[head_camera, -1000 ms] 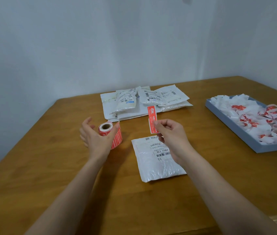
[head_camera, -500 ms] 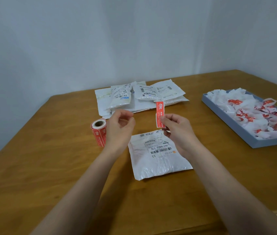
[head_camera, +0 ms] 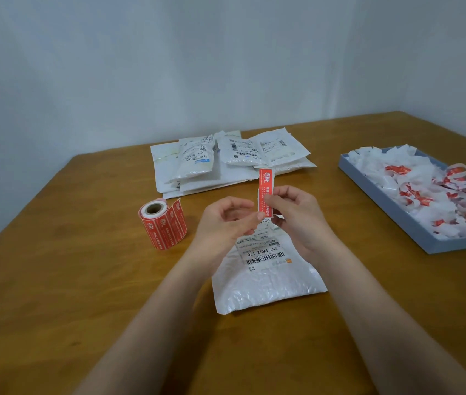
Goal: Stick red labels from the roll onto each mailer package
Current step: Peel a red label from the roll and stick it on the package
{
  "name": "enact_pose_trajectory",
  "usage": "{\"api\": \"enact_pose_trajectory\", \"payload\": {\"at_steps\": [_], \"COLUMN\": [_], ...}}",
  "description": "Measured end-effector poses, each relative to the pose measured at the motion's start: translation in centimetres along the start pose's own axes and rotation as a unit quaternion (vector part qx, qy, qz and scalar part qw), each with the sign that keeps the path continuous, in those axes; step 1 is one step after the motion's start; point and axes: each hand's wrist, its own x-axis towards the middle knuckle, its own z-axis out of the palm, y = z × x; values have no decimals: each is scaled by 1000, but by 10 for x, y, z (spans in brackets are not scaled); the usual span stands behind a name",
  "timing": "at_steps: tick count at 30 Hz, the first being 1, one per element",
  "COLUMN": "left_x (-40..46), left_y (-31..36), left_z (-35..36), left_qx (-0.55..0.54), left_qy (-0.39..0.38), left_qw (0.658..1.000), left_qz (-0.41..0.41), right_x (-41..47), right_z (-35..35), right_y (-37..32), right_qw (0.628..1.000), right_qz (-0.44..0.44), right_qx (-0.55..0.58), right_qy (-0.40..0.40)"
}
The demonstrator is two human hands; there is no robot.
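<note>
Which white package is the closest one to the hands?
The flat white bubble mailer package lying alone right under the left hand and right hand. The other white mailers sit in a pile farther back, toward the wall.

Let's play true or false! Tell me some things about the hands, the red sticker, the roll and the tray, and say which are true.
1. The right hand pinches a red label. True.
2. The roll lies flat on its side. False: it stands upright on the table, left of the hands.
3. The label is already stuck on the mailer. False: it is held upright above it.
4. The tray holds crumpled white and red paper scraps. True.
5. The left hand holds the roll. False: it is apart from the roll, its fingers at the label's lower end.
</note>
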Motion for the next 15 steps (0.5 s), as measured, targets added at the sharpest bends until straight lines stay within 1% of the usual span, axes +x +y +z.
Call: {"api": "enact_pose_trajectory", "payload": {"at_steps": [3,8,11,15], "left_x": [5,13,18,19], "left_y": [-1,-6,-10,-14], "left_z": [2,-1,-4,-6], "left_qx": [-35,-110,-171,-204], "left_qy": [-5,15,28,24], "left_qw": [999,994,985,979], "left_qz": [-14,-11,-5,-11], "right_x": [1,4,5,4], "right_z": [-1,-2,-5,-5], "right_y": [4,6,8,10], "right_qw": [1000,1000,1000,1000], "right_qz": [6,11,16,11], "right_qx": [9,7,3,1], "right_qy": [-6,-10,1,29]}}
